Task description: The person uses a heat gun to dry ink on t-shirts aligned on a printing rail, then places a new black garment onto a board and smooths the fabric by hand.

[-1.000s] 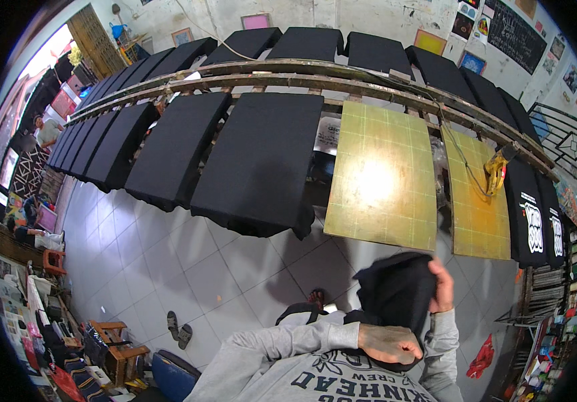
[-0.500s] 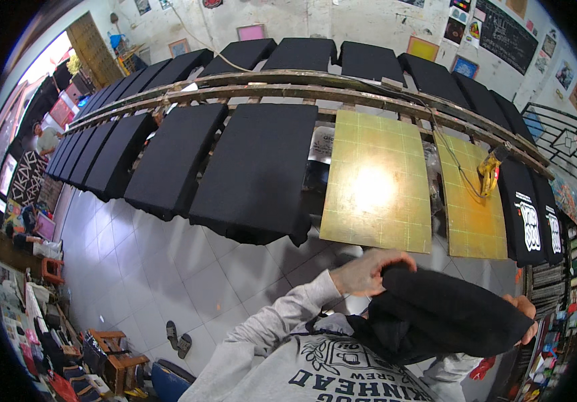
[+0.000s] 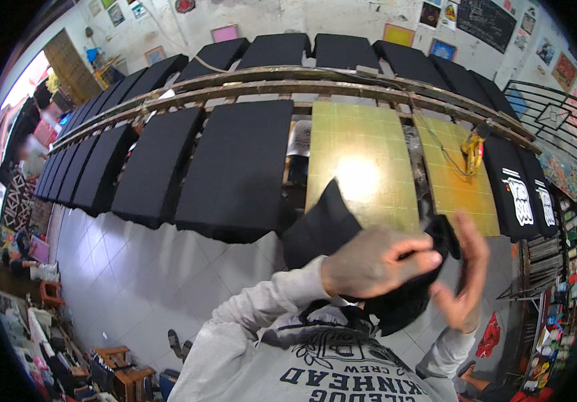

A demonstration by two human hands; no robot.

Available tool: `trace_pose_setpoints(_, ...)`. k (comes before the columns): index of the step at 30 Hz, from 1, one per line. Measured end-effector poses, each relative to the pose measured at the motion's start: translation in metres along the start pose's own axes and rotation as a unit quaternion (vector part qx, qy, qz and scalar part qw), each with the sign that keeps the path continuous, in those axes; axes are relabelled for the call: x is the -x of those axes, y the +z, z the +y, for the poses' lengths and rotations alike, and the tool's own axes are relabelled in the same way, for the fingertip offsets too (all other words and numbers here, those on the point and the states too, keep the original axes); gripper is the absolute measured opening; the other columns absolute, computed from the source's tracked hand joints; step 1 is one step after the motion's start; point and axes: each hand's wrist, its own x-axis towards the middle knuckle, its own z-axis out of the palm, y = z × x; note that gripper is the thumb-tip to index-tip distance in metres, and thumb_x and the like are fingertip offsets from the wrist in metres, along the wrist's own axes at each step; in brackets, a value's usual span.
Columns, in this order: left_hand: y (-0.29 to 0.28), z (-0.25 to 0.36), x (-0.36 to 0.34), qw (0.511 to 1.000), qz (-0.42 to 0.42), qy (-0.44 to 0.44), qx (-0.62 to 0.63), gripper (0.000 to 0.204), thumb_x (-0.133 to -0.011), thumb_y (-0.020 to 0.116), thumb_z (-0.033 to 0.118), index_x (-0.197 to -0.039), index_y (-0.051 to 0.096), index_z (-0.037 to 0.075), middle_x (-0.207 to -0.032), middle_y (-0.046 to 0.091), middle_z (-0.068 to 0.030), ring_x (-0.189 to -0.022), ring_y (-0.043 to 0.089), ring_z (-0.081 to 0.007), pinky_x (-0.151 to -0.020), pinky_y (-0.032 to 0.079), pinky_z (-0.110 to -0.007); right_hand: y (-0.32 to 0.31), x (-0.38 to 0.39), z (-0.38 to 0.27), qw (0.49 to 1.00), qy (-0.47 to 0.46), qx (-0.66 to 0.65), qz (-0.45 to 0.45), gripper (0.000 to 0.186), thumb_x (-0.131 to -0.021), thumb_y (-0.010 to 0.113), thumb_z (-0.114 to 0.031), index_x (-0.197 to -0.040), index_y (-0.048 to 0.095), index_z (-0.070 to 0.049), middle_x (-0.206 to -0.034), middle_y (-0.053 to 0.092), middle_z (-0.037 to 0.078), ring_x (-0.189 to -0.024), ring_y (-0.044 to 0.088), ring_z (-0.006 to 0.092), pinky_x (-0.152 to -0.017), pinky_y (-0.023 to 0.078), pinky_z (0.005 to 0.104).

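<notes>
In front of my chest a black T-shirt [image 3: 325,224] hangs bunched, one part spreading to the left over the near edge of a bare yellowish board [image 3: 362,147]. My left hand [image 3: 379,261] is closed on its gathered upper part, fingers and thumb pinched together. Just right of the cloth is my right hand [image 3: 466,281], open, with its fingers raised and thumb apart; whether it touches the fabric I cannot tell. Left of the bare board, a black shirt [image 3: 235,161] lies stretched over another board.
A second yellowish board [image 3: 446,181] bears a yellow tool [image 3: 474,151] with a cord. Farther right lie black shirts with white prints [image 3: 517,201]. Wooden rails [image 3: 235,87] run between two rows of boards. A shelf of containers [image 3: 556,315] stands at right; a person [image 3: 34,161] is far left.
The T-shirt has swung left and been turned, with a flap now over the bare board's near edge. My right hand has come inward and opened beside the cloth. The view has shifted right.
</notes>
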Motion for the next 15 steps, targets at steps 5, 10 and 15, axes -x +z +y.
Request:
trace_pose_setpoints(5,0.023,-0.005,0.018,0.990,0.098,0.089,-0.053,0.040,-0.100,0.052,0.036,-0.078,0.063,0.005,-0.063,0.058,-0.0127,-0.054,0.058,-0.0283,-0.051,0.041,-0.040,0.029,0.008,0.008,0.992,0.030,-0.044,-0.113,0.066,-0.074,0.074,-0.007,-0.135,0.050,0.002,-0.103,0.069,0.020,-0.096,0.069,0.0326,-0.083,0.053,0.0380)
trace_pose_setpoints(10,0.017,-0.024,0.046,0.994,0.097,0.024,-0.037,0.034,-0.096,0.063,0.037,-0.081,0.066,0.007,-0.059,0.059,-0.0093,-0.053,0.061,-0.0257,-0.053,0.045,-0.035,0.031,0.003,0.006,0.985,0.044,-0.086,-0.142,0.040,-0.069,0.077,-0.004,-0.108,0.069,0.001,-0.085,0.066,0.013,-0.070,0.064,0.0232,-0.064,0.049,0.0320)
trace_pose_setpoints(15,0.003,-0.040,0.065,0.993,0.095,-0.013,-0.075,0.043,-0.080,0.078,0.046,-0.085,0.069,0.005,-0.067,0.066,-0.0075,-0.056,0.063,-0.0212,-0.055,0.047,-0.032,0.030,-0.008,0.003,0.998,-0.006,-0.025,-0.053,0.016,-0.067,0.077,-0.003,-0.082,0.071,0.000,-0.068,0.059,0.009,-0.059,0.054,0.0180,-0.054,0.039,0.0304)
